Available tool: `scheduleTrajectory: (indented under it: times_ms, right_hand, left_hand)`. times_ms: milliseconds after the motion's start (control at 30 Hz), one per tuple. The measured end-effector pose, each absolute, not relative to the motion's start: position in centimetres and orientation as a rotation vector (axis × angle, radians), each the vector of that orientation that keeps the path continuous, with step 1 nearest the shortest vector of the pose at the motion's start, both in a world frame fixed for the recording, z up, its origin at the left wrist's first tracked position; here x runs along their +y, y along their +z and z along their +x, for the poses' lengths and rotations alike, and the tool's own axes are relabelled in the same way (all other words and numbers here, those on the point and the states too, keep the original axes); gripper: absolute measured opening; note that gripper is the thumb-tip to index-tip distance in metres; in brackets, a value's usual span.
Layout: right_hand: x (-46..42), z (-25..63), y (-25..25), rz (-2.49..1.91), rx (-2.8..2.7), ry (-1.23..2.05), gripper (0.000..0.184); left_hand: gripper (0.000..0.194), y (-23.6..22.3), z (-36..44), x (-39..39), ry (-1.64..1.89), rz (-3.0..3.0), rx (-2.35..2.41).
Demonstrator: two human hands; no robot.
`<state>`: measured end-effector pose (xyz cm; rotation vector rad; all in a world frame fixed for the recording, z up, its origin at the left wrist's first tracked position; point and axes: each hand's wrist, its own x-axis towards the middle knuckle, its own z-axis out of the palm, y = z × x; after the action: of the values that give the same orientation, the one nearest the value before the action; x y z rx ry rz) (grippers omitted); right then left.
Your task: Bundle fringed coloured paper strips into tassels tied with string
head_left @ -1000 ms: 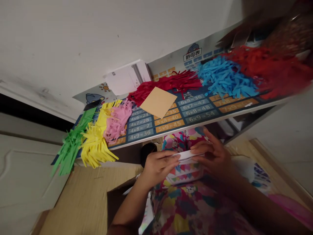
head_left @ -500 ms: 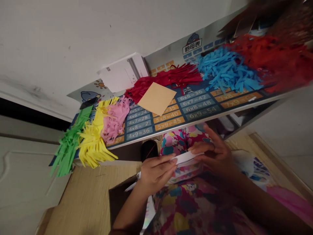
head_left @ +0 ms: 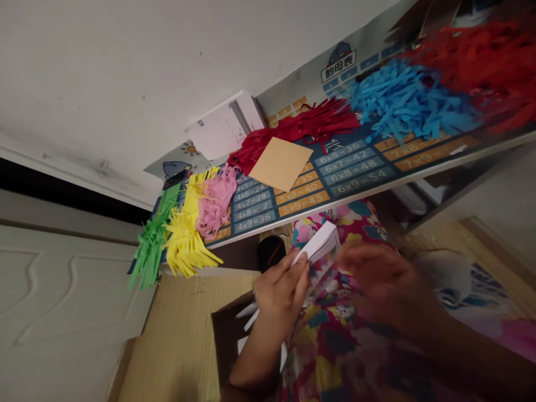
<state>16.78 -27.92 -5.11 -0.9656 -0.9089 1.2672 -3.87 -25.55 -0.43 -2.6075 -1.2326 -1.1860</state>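
Near the counter [head_left: 355,162], left fingers [head_left: 300,272] clamped folded paper [head_left: 317,244]; right fingers [head_left: 374,258] blurred, couldn't tell; paper likely needed holding flush.

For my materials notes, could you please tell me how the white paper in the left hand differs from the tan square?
The white paper looks long and narrow; the tan square is broader. The white paper is held in the left hand, while the tan square lies partly over the dark red fringe. Both have straight edges.

Smooth, matt folded white paper [head_left: 317,243]
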Motion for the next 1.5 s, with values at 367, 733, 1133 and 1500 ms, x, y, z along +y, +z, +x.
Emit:
scheduleTrajectory:
  times_ms: [367, 733, 1133, 1500]
  right_hand:
    - [-26.6, 12.1, -3.7, -0.935, -0.347, 1.629, 0.032]
    - [-26.8, 11.3, -4.0, -0.995, -0.367, 1.554, 0.030]
    - [-26.8, 11.7, -2.6, -1.113, -0.386, 1.538, 0.038]
    - [-27.1, 12.1, -1.8, -1.184, -0.538, 1.491, 0.036]
  left_hand:
    - [0.033, -0.9, -3.3, -26.3, -1.124, -2.606, -1.225]
    - [0.037, -0.5, -3.0, -27.1, -1.001, -2.630, -1.282]
    - [0.043, -0.5, -2.9, -27.5, -0.909, -2.644, -1.233]
    - [0.047, -0.7, -2.9, -28.2, -0.942, -2.665, -1.341]
